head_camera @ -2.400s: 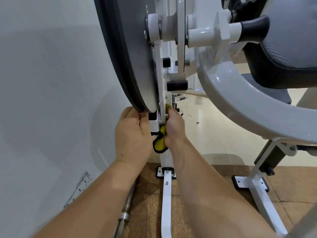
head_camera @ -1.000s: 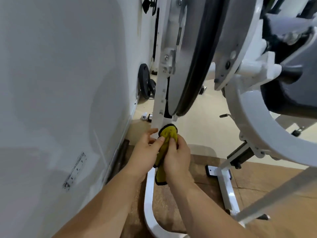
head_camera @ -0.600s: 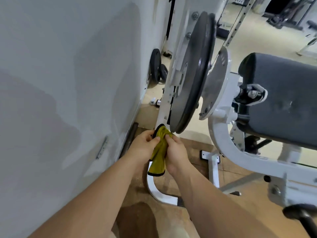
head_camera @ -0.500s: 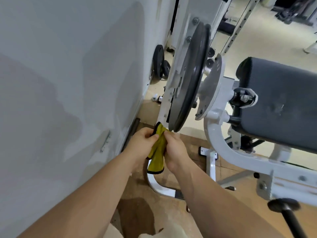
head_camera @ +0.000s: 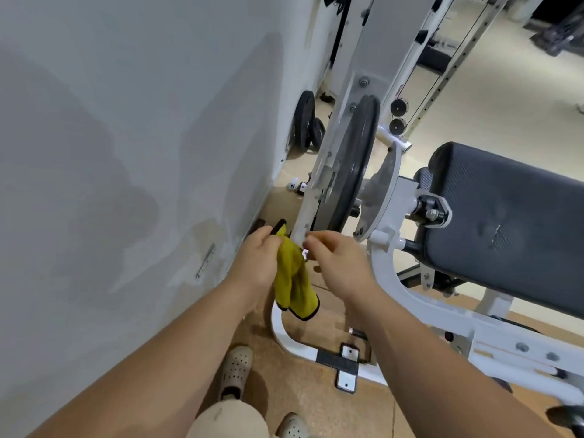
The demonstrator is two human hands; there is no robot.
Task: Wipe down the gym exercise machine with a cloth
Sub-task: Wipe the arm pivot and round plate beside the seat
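Left hand (head_camera: 257, 260) grips limp yellow, black-edged cloth (head_camera: 293, 281).

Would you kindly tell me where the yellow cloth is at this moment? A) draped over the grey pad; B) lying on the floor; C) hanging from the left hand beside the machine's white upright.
C: the left hand grips the yellow cloth at its top, and the rest hangs down.
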